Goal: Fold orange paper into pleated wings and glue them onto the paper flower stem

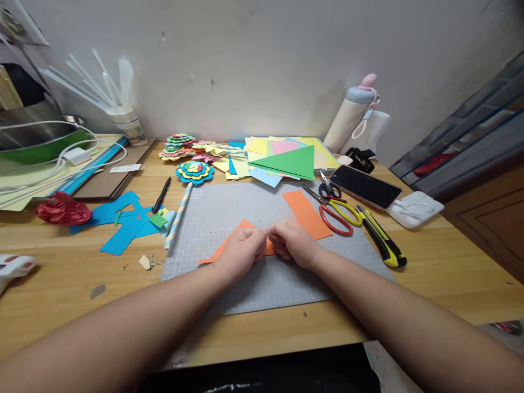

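Observation:
My left hand (pixel 244 245) and my right hand (pixel 292 241) meet over the middle of the grey cutting mat (pixel 245 199), fingers curled in. Both are closed on a piece of orange paper (pixel 221 248), which shows to the left of my left hand and between the two hands. My fingers hide much of it. Just beyond my right hand lies a second orange paper strip (pixel 307 213), flat on the mat. Scissors with red and yellow handles (pixel 338 213) rest beside that strip.
A yellow-black utility knife (pixel 380 234), a phone (pixel 364 186) and small black scissors (pixel 328 188) lie right. Coloured paper (pixel 286 161) and layered paper flowers (pixel 194 172) are at the back. Blue scraps (pixel 123 232), a black pen (pixel 162 195) and crumpled red paper (pixel 63 208) lie left.

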{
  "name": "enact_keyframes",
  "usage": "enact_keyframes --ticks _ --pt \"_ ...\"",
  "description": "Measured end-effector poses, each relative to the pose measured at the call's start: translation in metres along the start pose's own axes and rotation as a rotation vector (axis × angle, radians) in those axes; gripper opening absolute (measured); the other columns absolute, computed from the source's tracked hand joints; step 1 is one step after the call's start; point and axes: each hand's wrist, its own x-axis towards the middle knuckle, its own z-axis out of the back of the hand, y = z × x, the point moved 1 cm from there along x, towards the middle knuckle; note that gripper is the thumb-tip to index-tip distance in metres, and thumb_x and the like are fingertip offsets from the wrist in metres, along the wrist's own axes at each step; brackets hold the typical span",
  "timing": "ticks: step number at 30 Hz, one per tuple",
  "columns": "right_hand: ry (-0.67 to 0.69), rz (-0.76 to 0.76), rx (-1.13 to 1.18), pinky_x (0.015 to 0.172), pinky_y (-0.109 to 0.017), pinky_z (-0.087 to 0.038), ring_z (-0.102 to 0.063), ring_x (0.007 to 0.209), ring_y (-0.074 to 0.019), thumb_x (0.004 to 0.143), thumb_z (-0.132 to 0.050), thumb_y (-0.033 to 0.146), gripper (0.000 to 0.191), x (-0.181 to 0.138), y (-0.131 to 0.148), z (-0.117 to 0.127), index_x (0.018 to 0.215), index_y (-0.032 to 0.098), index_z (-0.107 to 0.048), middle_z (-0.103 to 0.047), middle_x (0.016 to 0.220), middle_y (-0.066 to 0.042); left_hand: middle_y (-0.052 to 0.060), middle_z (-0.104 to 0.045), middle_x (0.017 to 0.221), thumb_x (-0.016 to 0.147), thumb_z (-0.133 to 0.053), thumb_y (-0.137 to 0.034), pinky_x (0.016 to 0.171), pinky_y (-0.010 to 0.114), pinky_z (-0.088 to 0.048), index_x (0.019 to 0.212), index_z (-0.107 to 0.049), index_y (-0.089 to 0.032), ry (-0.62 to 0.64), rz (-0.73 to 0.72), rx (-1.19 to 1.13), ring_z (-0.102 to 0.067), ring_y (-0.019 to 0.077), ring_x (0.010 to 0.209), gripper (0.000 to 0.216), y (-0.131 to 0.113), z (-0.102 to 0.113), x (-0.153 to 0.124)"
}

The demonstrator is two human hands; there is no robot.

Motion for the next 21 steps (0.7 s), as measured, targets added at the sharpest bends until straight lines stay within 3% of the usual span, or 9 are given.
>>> enact_keyframes --ticks 9,21 --pt "0.003 0.031 -0.113 0.034 -0.024 -0.015 -0.024 0.032 -0.0070 0.067 -0.039 0.027 0.029 -0.003 0.002 -0.001 0.039 0.023 -0.030 -0.027 0.033 0.006 -0.007 -0.022 0.047 0.082 -0.044 -0.038 0.045 0.026 -0.014 0.047 -0.029 -0.020 0.141 0.057 0.284 -0.018 0.0083 0.045 0.041 -0.007 0.022 -0.020" --pt "-0.009 -0.005 -0.221 0.036 -0.024 -0.016 -0.023 0.033 -0.0076 0.068 -0.038 0.029 0.031 -0.008 0.001 0.012 0.040 0.023 -0.026 -0.025 0.034 0.005 -0.004 -0.026 0.048 0.085 -0.039 -0.042 0.048 0.027 -0.016 0.048 -0.029 -0.021 0.107 0.125 0.371 -0.020 0.0105 0.048 0.044 -0.012 0.068 -0.050"
